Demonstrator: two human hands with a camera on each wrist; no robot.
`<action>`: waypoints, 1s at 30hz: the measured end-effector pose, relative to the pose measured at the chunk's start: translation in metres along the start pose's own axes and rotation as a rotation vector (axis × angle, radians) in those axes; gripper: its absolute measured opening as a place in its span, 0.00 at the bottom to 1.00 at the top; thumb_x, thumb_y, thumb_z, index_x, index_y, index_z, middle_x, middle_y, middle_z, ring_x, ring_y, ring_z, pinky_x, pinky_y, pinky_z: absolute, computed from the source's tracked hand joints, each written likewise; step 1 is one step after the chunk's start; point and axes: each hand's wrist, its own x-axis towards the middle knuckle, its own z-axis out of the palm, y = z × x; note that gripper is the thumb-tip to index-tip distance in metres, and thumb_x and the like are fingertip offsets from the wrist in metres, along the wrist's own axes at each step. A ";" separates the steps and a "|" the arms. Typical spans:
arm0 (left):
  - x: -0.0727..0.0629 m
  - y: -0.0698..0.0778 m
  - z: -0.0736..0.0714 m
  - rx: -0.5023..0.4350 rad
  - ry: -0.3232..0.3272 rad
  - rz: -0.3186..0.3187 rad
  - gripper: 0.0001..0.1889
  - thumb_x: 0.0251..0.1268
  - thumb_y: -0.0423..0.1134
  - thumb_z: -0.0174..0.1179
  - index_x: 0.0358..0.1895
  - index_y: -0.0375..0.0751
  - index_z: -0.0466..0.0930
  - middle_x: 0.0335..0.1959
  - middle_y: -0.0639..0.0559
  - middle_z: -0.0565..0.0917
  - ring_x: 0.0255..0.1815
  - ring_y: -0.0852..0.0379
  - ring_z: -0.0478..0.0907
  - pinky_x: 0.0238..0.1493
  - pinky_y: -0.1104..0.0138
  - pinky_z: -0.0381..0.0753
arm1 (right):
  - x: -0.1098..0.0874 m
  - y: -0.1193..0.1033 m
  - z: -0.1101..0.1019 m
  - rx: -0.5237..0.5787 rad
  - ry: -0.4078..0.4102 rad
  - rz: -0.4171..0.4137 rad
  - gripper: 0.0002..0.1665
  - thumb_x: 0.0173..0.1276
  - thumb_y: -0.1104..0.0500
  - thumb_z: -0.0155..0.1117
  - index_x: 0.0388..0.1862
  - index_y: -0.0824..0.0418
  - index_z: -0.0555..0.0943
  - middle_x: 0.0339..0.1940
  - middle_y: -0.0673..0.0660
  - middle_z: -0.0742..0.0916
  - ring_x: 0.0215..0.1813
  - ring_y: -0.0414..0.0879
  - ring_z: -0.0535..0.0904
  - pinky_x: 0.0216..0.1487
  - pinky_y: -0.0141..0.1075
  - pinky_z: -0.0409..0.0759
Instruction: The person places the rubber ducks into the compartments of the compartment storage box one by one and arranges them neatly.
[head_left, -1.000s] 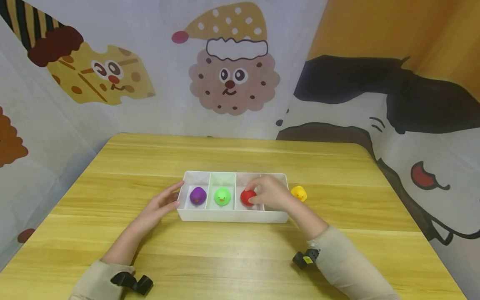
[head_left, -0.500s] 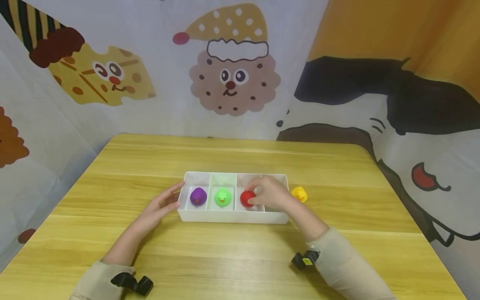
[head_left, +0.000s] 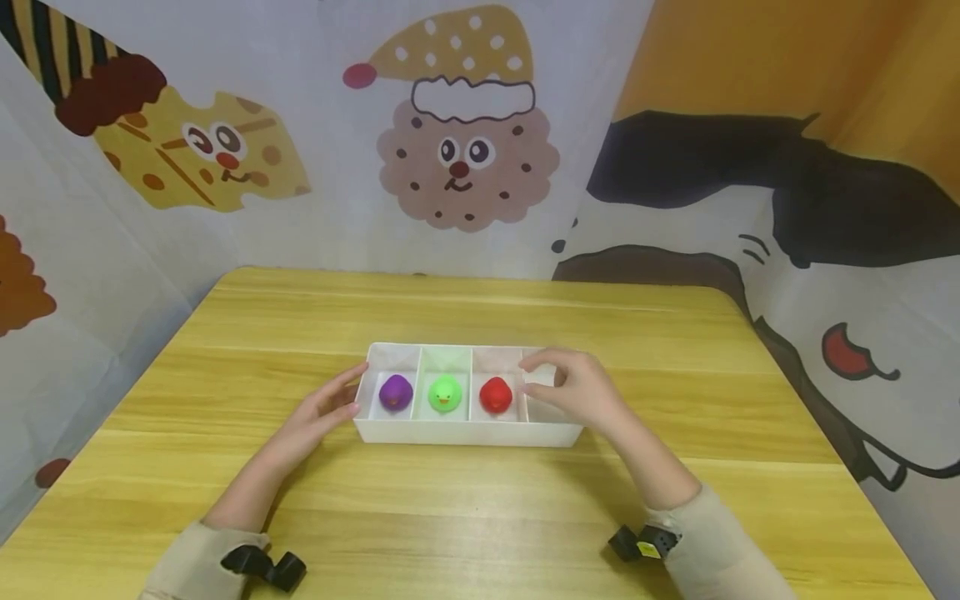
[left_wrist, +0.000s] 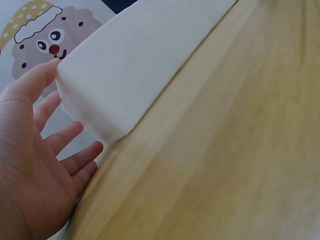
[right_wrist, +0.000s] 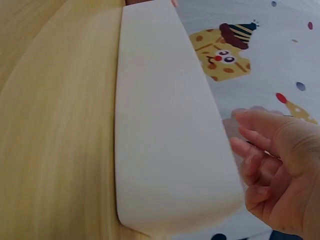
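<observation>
A white divided box (head_left: 465, 432) sits on the table, with a purple toy duck (head_left: 396, 392), a green toy duck (head_left: 445, 392) and a red toy duck (head_left: 496, 395) in separate compartments from the left. At the box's left end my left hand (head_left: 318, 408) rests its thumb and fingertips against the wall; the left wrist view shows the thumb at the box corner (left_wrist: 95, 95). Over the rightmost compartment hovers my right hand (head_left: 585, 390), thumb and forefinger apart with nothing between them. The right wrist view shows its other fingers loosely bent. No yellow duck is visible now.
A wooden table (head_left: 465, 517) bears the box. Behind it hangs a cloth (head_left: 322, 242) printed with cartoon figures. Each sleeve carries a black wrist camera, one on the left (head_left: 262, 567) and one on the right (head_left: 643, 543).
My right hand has let go of the red duck and moved right. It now covers the place where the yellow duck showed. My left hand has stayed at the box's end.
</observation>
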 end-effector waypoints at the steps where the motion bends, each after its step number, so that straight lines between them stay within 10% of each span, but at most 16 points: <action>1: 0.000 0.000 0.000 0.000 0.001 -0.001 0.30 0.72 0.33 0.51 0.75 0.42 0.55 0.71 0.33 0.60 0.67 0.33 0.60 0.60 0.41 0.61 | -0.002 0.001 -0.002 0.007 0.010 -0.008 0.16 0.57 0.60 0.74 0.45 0.59 0.85 0.44 0.52 0.86 0.20 0.44 0.68 0.18 0.34 0.67; 11: -0.001 0.001 0.000 0.001 0.003 -0.007 0.30 0.72 0.35 0.52 0.74 0.42 0.55 0.70 0.32 0.61 0.67 0.34 0.61 0.60 0.54 0.68 | -0.022 0.015 -0.026 0.089 0.097 0.015 0.15 0.58 0.61 0.73 0.45 0.60 0.85 0.45 0.51 0.85 0.23 0.47 0.70 0.17 0.33 0.66; 30: -0.001 0.002 0.000 -0.002 0.003 -0.010 0.30 0.72 0.33 0.52 0.75 0.42 0.55 0.70 0.32 0.60 0.67 0.33 0.60 0.60 0.41 0.61 | -0.038 0.066 -0.047 0.073 0.150 0.111 0.18 0.57 0.57 0.74 0.48 0.58 0.85 0.30 0.55 0.83 0.18 0.42 0.68 0.13 0.33 0.64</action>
